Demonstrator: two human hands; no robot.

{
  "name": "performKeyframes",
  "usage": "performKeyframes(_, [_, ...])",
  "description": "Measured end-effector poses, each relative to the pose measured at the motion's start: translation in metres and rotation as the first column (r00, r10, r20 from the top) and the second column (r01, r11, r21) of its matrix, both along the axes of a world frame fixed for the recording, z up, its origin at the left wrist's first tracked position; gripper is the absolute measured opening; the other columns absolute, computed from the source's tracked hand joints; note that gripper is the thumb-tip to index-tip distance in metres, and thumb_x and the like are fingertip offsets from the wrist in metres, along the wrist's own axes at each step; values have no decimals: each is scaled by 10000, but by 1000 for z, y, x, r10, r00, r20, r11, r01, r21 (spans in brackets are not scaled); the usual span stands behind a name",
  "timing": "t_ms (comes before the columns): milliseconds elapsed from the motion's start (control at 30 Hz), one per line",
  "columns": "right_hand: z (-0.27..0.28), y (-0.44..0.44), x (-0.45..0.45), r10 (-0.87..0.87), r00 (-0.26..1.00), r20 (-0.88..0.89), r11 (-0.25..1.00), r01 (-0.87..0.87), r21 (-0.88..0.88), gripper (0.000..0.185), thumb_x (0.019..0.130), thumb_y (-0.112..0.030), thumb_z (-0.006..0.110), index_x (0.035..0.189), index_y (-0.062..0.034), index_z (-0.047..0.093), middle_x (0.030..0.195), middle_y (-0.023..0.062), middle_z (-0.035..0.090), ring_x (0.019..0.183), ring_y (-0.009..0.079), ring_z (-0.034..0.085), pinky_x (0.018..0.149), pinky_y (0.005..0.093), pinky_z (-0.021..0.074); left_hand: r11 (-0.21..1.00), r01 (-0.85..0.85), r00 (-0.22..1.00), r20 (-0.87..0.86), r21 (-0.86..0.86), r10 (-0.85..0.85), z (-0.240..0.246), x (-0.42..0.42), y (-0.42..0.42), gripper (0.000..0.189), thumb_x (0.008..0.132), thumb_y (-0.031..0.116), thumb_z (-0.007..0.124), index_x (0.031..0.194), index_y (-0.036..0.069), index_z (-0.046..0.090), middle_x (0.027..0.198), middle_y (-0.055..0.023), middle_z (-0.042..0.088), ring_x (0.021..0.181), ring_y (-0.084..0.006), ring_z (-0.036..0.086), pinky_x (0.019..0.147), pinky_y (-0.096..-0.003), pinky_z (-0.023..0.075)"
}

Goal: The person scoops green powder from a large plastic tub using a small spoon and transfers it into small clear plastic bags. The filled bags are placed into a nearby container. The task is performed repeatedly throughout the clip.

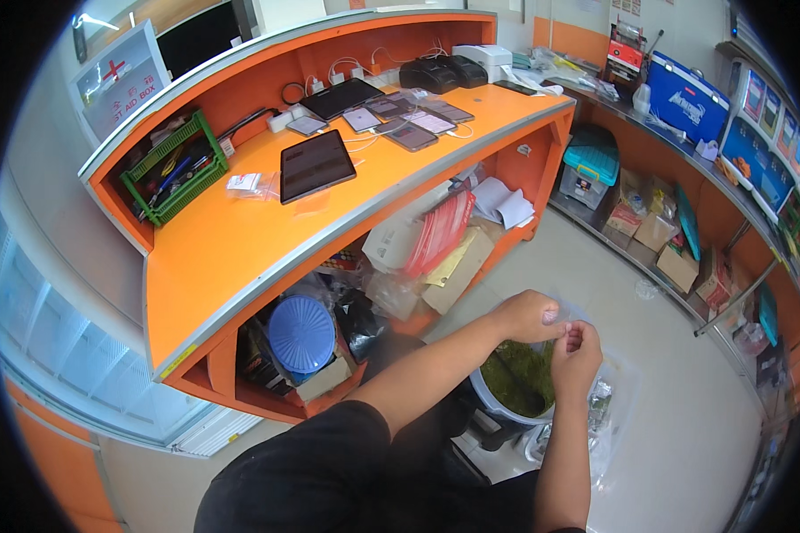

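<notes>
Above a round tub [485, 393] my two hands meet, fingertips close together. My left hand [528, 317] is closed on a piece of thin clear plastic [563, 312], apparently a bag. At the same plastic, my right hand [579, 348] pinches with thumb and curled fingers. Green, moist-looking loose material [527, 363] fills the tub, and a dark long-handled tool [512, 374] lies in it. Right of the tub, a clear plastic container [617, 406] on the floor holds silvery packets [600, 400]. My forearms hide part of the tub and container.
To the left stands an orange counter [227, 273] with a tablet [317, 166], several phones [410, 133] and a green basket of tools [173, 170]. Its lower shelf holds a blue lid [302, 333] and red plastic bags [440, 230]. Metal shelving [647, 266] with boxes lines the right side.
</notes>
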State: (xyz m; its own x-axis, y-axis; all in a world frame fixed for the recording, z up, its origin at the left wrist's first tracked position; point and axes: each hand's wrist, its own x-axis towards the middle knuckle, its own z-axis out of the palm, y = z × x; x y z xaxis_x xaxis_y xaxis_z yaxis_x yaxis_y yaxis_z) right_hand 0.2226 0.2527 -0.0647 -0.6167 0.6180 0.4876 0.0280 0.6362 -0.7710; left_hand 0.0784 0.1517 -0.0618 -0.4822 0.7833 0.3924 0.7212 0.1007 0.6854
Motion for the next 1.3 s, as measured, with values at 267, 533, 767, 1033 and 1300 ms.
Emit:
performKeyframes(267, [1,3,5,-86,996,-33,987,89,137,157,821,67,633,963,7,663,1039,175,648,919,307,661,765,402,558,987,-10,1000,20,161,7,1,8,1,246,776,165,760,864,24,579,800,-174,630,715,-359,600,671,-430,486])
performKeyframes(533, [-9,8,3,16,1000,1,990,-16,143,188,853,65,645,984,-4,760,1111,195,703,986,353,700,855,396,566,958,87,992,61,274,-108,8,6,-2,365,790,136,763,1135,39,691,951,-161,707,876,-298,696,794,-401,542])
performKeyframes(767, [-15,14,2,53,997,60,991,-60,121,248,888,58,585,1056,17,762,1135,214,708,1020,368,698,901,411,558,941,264,961,20,210,-274,-2,2,0,447,788,153,775,1213,36,700,1133,-176,736,1033,-285,713,922,-372,547])
performKeyframes(1033, [-23,23,-3,55,994,95,979,-72,189,230,831,54,587,997,43,747,1034,253,718,963,400,698,878,423,558,969,246,969,-30,12,-245,10,16,-4,537,758,209,757,1281,110,679,1145,-175,732,1034,-344,707,902,-416,556])
performKeyframes(1300, [-5,14,1,117,982,149,992,-121,24,129,874,-90,707,918,15,768,890,228,721,815,389,699,773,450,547,965,15,966,-247,-263,-82,18,26,-15,552,798,261,756,1331,177,638,1178,-136,714,1064,-367,678,906,-488,543])
